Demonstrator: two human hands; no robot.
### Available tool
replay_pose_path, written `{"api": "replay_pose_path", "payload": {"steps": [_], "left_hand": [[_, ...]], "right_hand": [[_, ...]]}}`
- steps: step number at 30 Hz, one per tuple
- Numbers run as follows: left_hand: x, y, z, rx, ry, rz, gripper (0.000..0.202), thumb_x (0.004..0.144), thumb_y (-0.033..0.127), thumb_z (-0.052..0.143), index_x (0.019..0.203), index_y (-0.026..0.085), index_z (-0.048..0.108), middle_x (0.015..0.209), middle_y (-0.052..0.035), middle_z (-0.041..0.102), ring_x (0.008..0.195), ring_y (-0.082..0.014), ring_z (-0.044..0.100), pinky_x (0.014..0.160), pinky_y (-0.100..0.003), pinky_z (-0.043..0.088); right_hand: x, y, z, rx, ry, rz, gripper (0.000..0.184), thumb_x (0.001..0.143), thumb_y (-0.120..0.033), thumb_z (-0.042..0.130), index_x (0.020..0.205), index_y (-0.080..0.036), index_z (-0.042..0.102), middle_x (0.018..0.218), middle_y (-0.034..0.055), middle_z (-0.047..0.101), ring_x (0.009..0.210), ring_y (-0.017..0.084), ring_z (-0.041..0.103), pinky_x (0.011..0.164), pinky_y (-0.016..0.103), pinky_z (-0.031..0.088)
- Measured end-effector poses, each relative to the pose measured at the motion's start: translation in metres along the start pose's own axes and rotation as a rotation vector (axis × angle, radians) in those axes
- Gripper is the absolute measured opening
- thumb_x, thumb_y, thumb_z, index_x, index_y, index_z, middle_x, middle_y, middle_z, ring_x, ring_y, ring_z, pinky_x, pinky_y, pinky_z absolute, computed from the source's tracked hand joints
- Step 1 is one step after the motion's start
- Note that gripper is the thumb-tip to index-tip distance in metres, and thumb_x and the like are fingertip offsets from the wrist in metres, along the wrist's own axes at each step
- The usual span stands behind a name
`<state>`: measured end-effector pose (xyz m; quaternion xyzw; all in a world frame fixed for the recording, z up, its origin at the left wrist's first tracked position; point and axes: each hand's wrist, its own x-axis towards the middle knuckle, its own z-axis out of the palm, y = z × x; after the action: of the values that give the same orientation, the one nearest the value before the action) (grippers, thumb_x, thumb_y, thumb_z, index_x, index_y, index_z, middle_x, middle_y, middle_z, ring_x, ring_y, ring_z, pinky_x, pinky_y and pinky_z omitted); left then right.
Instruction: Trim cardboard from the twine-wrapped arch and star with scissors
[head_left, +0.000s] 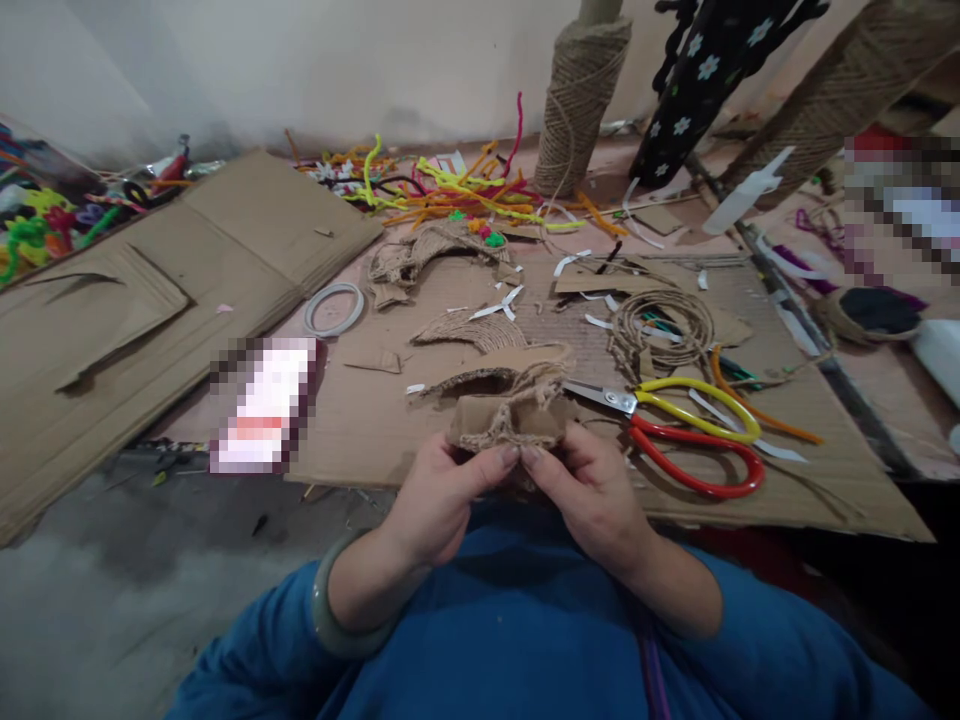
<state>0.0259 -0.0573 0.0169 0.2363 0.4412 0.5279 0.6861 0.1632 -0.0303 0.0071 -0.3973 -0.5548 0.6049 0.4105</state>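
Observation:
Both my hands hold a small cardboard piece wrapped with jute twine (504,420) just above my lap. My left hand (439,500) pinches its left end, with the thumb on the lower edge. My right hand (592,495) pinches its right end, its thumb tip meeting the left thumb. Twine runs up from the piece to a jute-covered curved shape (517,365) lying right behind it on the cardboard sheet (360,420).
Scissors with yellow and red handles (690,430) lie right of my hands, a twine coil (660,325) behind them. Coloured pipe cleaners (457,195) and a tall twine spool (577,100) stand at the back. Stacked cardboard (150,300) lies left, a white ring (334,308) nearby.

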Motion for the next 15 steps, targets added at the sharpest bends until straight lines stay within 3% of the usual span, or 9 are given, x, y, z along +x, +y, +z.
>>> {"api": "replay_pose_path", "payload": {"steps": [3, 6, 9, 11, 15], "left_hand": [[-0.001, 0.004, 0.0, -0.008, 0.012, -0.05, 0.023, 0.068, 0.027, 0.079, 0.087, 0.015, 0.075, 0.081, -0.0058, 0.077, 0.078, -0.0227, 0.071, 0.076, -0.036, 0.055], [-0.001, 0.006, -0.001, -0.029, -0.021, -0.059, 0.02, 0.071, 0.025, 0.077, 0.089, 0.015, 0.075, 0.087, -0.0065, 0.077, 0.083, -0.0227, 0.07, 0.077, -0.034, 0.055], [0.0, 0.007, -0.005, -0.047, -0.015, -0.044, 0.018, 0.071, 0.023, 0.077, 0.087, 0.016, 0.075, 0.086, -0.0056, 0.077, 0.083, -0.0196, 0.069, 0.078, -0.031, 0.053], [0.0, 0.007, -0.007, -0.039, -0.01, -0.053, 0.016, 0.071, 0.024, 0.077, 0.085, 0.016, 0.076, 0.081, -0.0048, 0.076, 0.077, -0.0169, 0.069, 0.075, -0.028, 0.053], [-0.002, 0.008, -0.007, -0.041, -0.039, -0.085, 0.02, 0.071, 0.025, 0.078, 0.089, 0.017, 0.077, 0.078, -0.0049, 0.077, 0.072, -0.0162, 0.069, 0.071, -0.026, 0.053]], "right_hand": [[-0.001, -0.008, -0.012, -0.196, -0.112, -0.063, 0.026, 0.088, -0.044, 0.054, 0.077, -0.021, 0.061, 0.07, 0.0018, 0.065, 0.063, 0.016, 0.06, 0.059, 0.028, 0.05], [-0.001, -0.015, -0.037, -0.572, -0.192, -0.216, 0.033, 0.089, -0.048, 0.051, 0.075, -0.02, 0.061, 0.062, 0.001, 0.062, 0.054, 0.015, 0.056, 0.049, 0.026, 0.042], [-0.005, -0.013, -0.073, -1.006, -0.048, -0.373, 0.03, 0.092, -0.044, 0.05, 0.098, -0.018, 0.065, 0.082, 0.007, 0.071, 0.072, 0.021, 0.066, 0.062, 0.032, 0.048], [-0.008, -0.008, -0.099, -1.275, 0.067, -0.464, 0.03, 0.093, -0.04, 0.049, 0.099, -0.016, 0.066, 0.092, 0.0124, 0.07, 0.085, 0.027, 0.066, 0.07, 0.037, 0.049], [-0.014, -0.004, -0.137, -1.537, -0.009, -0.412, 0.027, 0.094, -0.035, 0.048, 0.102, -0.015, 0.066, 0.104, 0.0156, 0.067, 0.091, 0.026, 0.064, 0.079, 0.036, 0.05]]}}
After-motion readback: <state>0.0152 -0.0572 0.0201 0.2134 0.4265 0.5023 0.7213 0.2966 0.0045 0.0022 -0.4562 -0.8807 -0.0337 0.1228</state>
